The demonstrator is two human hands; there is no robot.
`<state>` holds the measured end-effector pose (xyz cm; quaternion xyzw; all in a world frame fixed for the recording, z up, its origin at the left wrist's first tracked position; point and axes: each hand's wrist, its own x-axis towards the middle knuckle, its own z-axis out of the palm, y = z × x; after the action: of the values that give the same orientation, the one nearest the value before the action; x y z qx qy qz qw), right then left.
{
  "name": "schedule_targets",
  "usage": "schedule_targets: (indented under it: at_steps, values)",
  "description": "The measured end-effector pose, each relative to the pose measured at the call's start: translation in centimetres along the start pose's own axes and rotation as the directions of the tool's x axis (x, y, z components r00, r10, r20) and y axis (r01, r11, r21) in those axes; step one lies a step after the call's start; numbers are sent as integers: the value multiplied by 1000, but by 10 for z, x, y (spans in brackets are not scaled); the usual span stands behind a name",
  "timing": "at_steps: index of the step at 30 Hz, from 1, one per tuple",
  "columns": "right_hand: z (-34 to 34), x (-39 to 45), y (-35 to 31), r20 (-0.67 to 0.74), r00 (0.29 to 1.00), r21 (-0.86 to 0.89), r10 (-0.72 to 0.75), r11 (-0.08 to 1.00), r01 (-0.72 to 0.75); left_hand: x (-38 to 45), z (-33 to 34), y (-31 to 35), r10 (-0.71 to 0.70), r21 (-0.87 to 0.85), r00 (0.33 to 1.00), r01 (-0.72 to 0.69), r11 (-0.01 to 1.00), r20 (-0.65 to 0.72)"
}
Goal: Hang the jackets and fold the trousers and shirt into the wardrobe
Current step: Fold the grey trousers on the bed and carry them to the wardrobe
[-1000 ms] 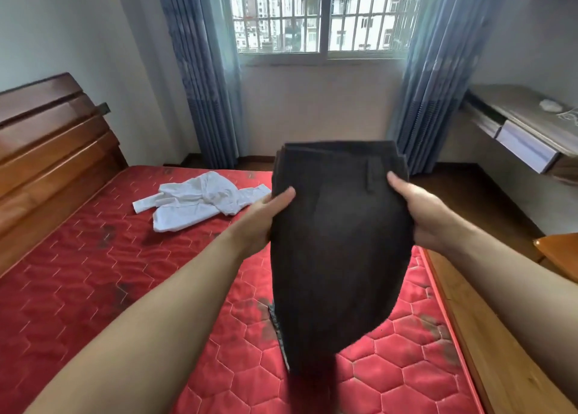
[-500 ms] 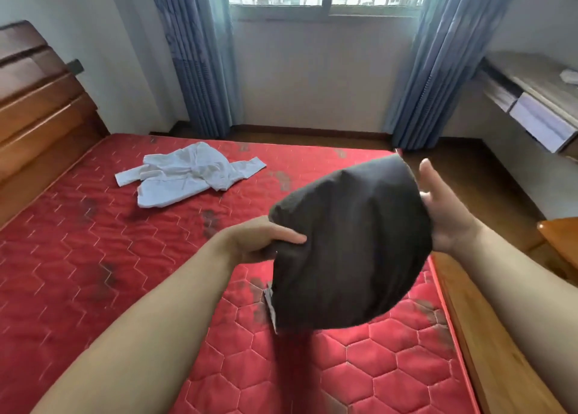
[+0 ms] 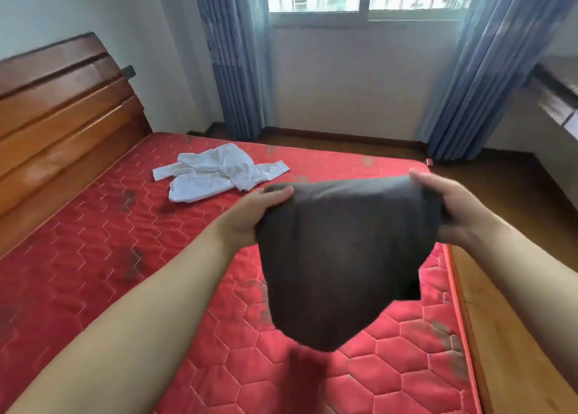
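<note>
Dark grey folded trousers (image 3: pixel 341 257) hang in the air above the red mattress (image 3: pixel 109 257). My left hand (image 3: pixel 253 216) grips their upper left corner, thumb on top. My right hand (image 3: pixel 450 210) grips the upper right corner. The lower fold of the trousers sags toward the mattress. A crumpled white shirt (image 3: pixel 215 172) lies on the mattress further back, to the left of my hands. No wardrobe or jackets are in view.
A wooden headboard (image 3: pixel 62 110) rises at the left. The bed's wooden side rail (image 3: pixel 506 335) runs along the right. Blue curtains (image 3: pixel 488 69) flank a window ahead. A desk with a drawer (image 3: pixel 556 100) stands at the far right, beyond wooden floor.
The trousers were held upright and longer, then folded over; now both hands hold the folded bundle lower and closer to the mattress. The view has tilted downward.
</note>
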<state>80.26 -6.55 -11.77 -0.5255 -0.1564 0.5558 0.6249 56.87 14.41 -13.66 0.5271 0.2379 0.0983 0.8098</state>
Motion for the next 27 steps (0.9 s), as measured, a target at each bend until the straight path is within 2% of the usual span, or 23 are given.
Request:
schedule_targets:
  at_steps: [1,2,3,5,7,9,11,13,15,18,21,23,25,27]
  values:
    - [0,-1,-9,51,997,161,-61,986,52,1,-1,9,31,-97,999,-33,995,-18]
    - [4,-3,-12,121,989,197,-88,978,63,0,-1,17,37,-134,999,-38,990,-3]
    - [8,-5,-9,118,991,104,-70,993,58,1,0,21,16,-92,999,-13,996,35]
    - [12,-4,7,47,999,-204,17,979,-7,2,4,24,-29,54,997,25,998,71]
    - [20,-1,6,-21,999,-308,-44,951,36,6,7,30,-11,46,999,10,999,42]
    - [30,2,-12,-93,979,-211,-181,965,158,6,7,36,27,-57,999,-25,998,40]
    - [37,4,-34,-116,971,-110,-208,974,195,6,7,39,-21,32,996,19,999,88]
    - [41,4,-39,-64,986,-202,-153,970,138,5,8,36,-68,212,992,43,976,109]
    - [41,3,-38,-57,993,-323,-101,943,77,6,13,40,8,229,997,-24,973,73]
    - [44,4,-43,-113,987,-255,-111,964,79,4,15,55,149,112,989,-150,982,19]
    - [47,7,-51,-160,976,-223,-150,968,113,-2,17,68,109,230,988,-132,964,110]
    - [47,8,-52,-162,969,-194,-188,969,156,-4,17,75,68,328,997,-74,942,29]
    - [48,7,-53,-165,957,-158,-238,964,213,-2,17,82,113,392,982,-45,919,-151]
    - [49,5,-56,-218,931,-201,-293,947,251,0,16,86,171,442,952,-42,896,-255]
